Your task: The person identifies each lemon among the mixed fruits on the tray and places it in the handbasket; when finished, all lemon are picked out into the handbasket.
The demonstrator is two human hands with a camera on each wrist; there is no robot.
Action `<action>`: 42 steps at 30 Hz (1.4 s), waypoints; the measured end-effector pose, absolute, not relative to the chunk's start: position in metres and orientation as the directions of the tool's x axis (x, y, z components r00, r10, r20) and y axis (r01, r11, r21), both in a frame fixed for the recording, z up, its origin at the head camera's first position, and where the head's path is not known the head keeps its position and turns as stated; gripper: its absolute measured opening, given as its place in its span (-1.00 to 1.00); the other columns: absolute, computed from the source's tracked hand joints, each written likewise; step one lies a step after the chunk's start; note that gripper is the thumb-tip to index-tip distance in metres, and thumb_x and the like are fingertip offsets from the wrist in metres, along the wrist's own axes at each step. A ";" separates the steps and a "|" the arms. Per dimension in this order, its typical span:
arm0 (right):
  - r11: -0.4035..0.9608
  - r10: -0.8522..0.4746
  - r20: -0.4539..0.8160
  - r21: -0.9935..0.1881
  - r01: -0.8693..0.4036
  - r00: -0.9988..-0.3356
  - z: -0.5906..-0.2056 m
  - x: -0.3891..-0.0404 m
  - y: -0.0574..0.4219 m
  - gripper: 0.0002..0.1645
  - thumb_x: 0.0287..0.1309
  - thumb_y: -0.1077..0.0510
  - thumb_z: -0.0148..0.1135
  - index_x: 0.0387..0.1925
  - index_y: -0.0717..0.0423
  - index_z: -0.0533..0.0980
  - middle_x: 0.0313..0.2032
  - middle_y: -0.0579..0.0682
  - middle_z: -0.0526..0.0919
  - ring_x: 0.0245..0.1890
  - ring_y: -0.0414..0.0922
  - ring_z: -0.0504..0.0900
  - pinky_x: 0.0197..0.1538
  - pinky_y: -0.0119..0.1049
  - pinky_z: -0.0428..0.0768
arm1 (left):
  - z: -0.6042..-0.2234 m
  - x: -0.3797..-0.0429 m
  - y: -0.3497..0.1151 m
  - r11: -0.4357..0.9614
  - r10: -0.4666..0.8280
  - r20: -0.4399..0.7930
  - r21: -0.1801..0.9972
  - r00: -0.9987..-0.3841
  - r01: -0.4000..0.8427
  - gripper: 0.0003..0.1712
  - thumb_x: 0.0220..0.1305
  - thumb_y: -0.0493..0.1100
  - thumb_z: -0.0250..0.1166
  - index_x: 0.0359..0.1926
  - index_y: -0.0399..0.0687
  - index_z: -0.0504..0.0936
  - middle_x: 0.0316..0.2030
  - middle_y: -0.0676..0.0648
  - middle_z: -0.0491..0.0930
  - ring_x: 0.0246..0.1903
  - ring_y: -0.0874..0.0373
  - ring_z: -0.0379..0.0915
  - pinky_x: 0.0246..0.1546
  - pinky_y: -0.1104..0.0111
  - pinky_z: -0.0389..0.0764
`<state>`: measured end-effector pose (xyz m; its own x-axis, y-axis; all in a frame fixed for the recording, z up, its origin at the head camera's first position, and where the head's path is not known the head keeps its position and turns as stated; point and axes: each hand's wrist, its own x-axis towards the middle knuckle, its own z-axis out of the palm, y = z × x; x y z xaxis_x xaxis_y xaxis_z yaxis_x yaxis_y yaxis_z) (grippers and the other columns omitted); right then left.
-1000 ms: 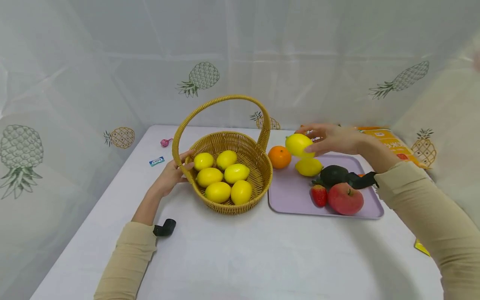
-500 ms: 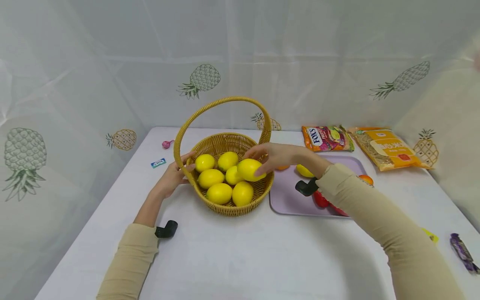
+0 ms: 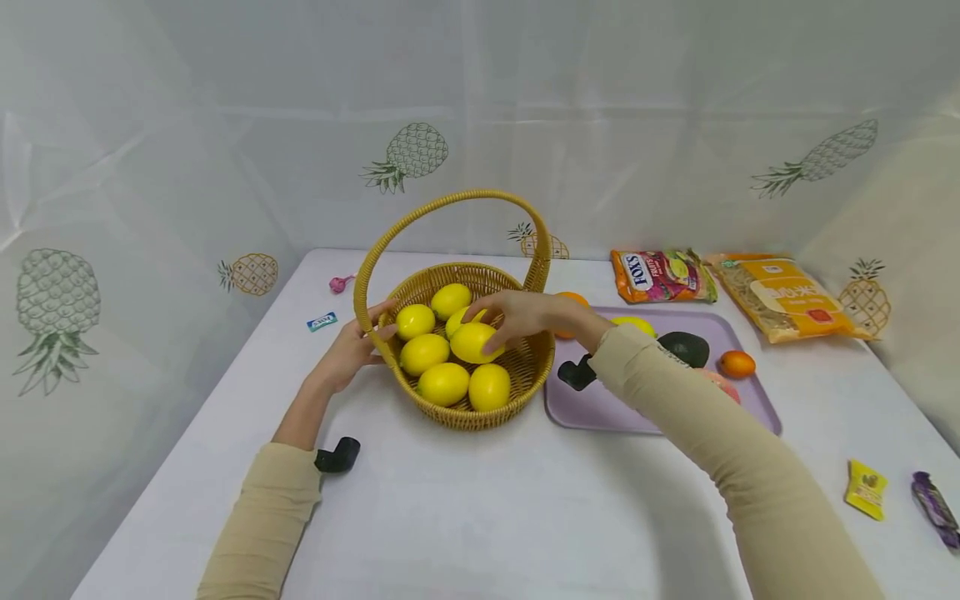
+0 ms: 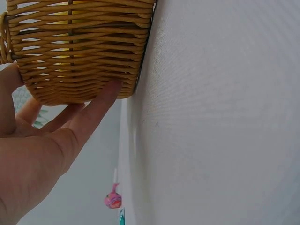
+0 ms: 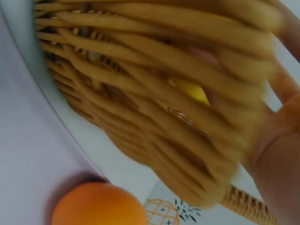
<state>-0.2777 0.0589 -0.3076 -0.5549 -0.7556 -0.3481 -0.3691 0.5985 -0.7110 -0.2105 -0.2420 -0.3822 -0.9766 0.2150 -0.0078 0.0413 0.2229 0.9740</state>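
Observation:
My left hand (image 3: 351,350) holds the left side of the yellow wicker basket (image 3: 468,421), its thumb near the rim. In the left wrist view, the fingers (image 4: 96,110) lie along the woven outer wall. My right hand (image 3: 517,318) reaches over the right rim and holds a lemon (image 3: 472,343) low among the other lemons. Several more lemons (image 3: 424,354) lie in the basket, and one behind the held lemon is partly covered. In the right wrist view, the basket wall (image 5: 140,89) hides most of the fingers and the held lemon.
Right of the basket, a lilac tray (image 3: 600,408) bears an orange (image 3: 573,302), a lemon (image 3: 636,323), an avocado (image 3: 686,348), a kumquat-like fruit (image 3: 737,364) and a partly hidden apple (image 3: 722,383). Snack bags (image 3: 663,277) lie behind it. Small candies (image 3: 866,490) lie at the right.
My right hand has carried the lemon leftward from above the tray, over the basket rim and down among the other lemons. My left hand keeps its place at the basket.

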 end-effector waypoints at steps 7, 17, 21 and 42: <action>0.592 -0.744 -0.339 -0.735 -0.332 -0.575 -0.312 -0.278 0.054 -0.37 0.11 0.19 0.41 0.24 0.01 0.46 0.10 0.17 0.45 -0.15 -0.04 0.56 -0.10 -0.26 0.65 | -0.381 -0.210 -0.240 0.225 0.217 -0.004 0.973 -0.976 0.046 -0.32 0.47 -0.07 0.08 0.50 -0.01 0.08 0.46 -0.20 0.01 0.33 -0.22 0.11 0.06 -0.09 0.50; 0.619 -0.737 -0.371 -0.708 -0.341 -0.565 -0.319 -0.279 0.056 -0.45 0.13 0.22 0.38 0.19 0.07 0.52 0.10 0.06 0.52 0.09 -0.03 0.45 0.01 -0.22 0.61 | -0.384 -0.209 -0.242 0.226 0.206 -0.011 0.973 -0.978 0.037 -0.33 0.48 -0.08 0.07 0.50 -0.01 0.08 0.45 -0.23 0.03 0.30 -0.25 0.14 0.05 -0.09 0.51; 0.585 -0.739 -0.376 -0.769 -0.256 -0.559 -0.315 -0.282 0.064 -0.44 0.15 0.23 0.36 0.21 0.09 0.49 0.12 0.09 0.49 0.06 -0.03 0.50 0.03 -0.17 0.61 | -0.385 -0.210 -0.242 0.228 0.208 -0.013 0.973 -0.978 0.035 -0.33 0.48 -0.08 0.07 0.50 0.00 0.09 0.45 -0.22 0.03 0.31 -0.24 0.14 0.06 -0.08 0.51; 0.495 -0.682 -0.321 -0.864 -0.091 -0.658 -0.274 -0.307 0.203 -0.38 0.31 0.20 0.19 0.35 0.16 0.27 0.28 0.19 0.34 0.27 0.14 0.33 0.25 -0.05 0.43 | -0.380 -0.209 -0.242 0.223 0.217 -0.015 0.974 -0.976 0.035 -0.32 0.47 -0.07 0.08 0.50 -0.03 0.09 0.46 -0.21 0.00 0.32 -0.25 0.12 0.06 -0.10 0.50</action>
<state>-0.3075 0.2029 -0.2743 -0.6576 -0.6817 -0.3207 -0.0913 0.4947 -0.8642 -0.2093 -0.2415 -0.3796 -0.9760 0.2174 -0.0148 0.0347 0.2225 0.9743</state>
